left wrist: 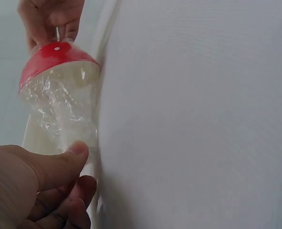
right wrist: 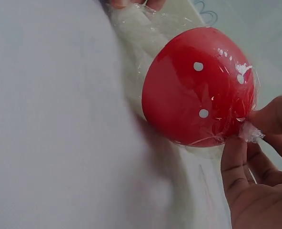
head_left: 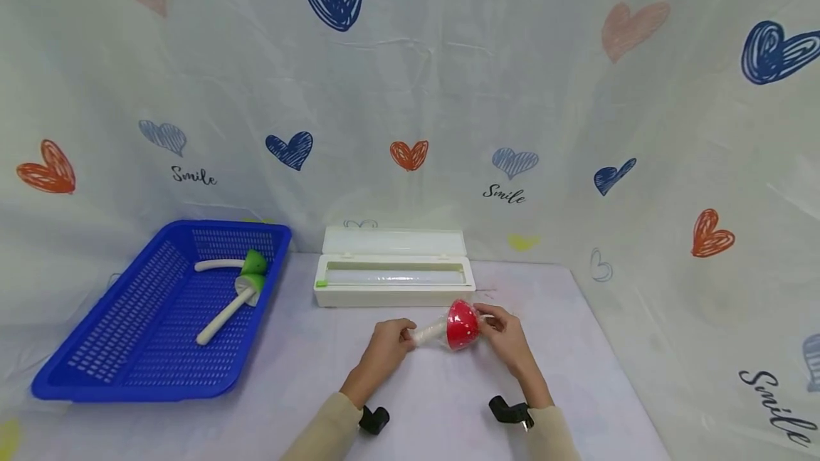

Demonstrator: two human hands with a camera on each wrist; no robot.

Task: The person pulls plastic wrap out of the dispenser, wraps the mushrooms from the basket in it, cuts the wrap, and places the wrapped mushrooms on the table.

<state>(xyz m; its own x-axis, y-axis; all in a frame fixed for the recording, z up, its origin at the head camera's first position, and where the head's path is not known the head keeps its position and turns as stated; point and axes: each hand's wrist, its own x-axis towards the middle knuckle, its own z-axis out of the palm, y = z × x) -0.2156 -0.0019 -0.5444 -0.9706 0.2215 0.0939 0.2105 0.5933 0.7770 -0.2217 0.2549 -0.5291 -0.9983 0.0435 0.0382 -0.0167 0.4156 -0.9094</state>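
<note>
At near centre, forearms (head_left: 535, 384) angled inward: left hand (head_left: 382, 348), pinching wrapped stem end (head_left: 421, 335); right hand (head_left: 506, 338), nearer the cap (head_left: 463, 324), pinching twisted film (right wrist: 251, 133) at its crown. Between both hands, film-wrapped red-capped toy mushroom (head_left: 455, 327), long axis roughly left to right, cap rightward. At left, blue plastic basket (head_left: 141, 393) with two green-capped toy mushrooms (head_left: 253, 263). Farther, centre, open-lidded cling-film dispenser (head_left: 393, 297). Far side, heart-printed backdrop (head_left: 448, 98).

The left forearm (head_left: 328, 427) and the right forearm (head_left: 552, 434) are stretched forward, both covered by sleeves (head_left: 336, 415) up to the wrists. The left hand (head_left: 386, 341) is angled inward, its thumb pressed toward curled fingers. The right hand (head_left: 506, 337) is turned toward it, slightly apart, with thumb and fingertips pinched and the remaining fingers bent.
</note>
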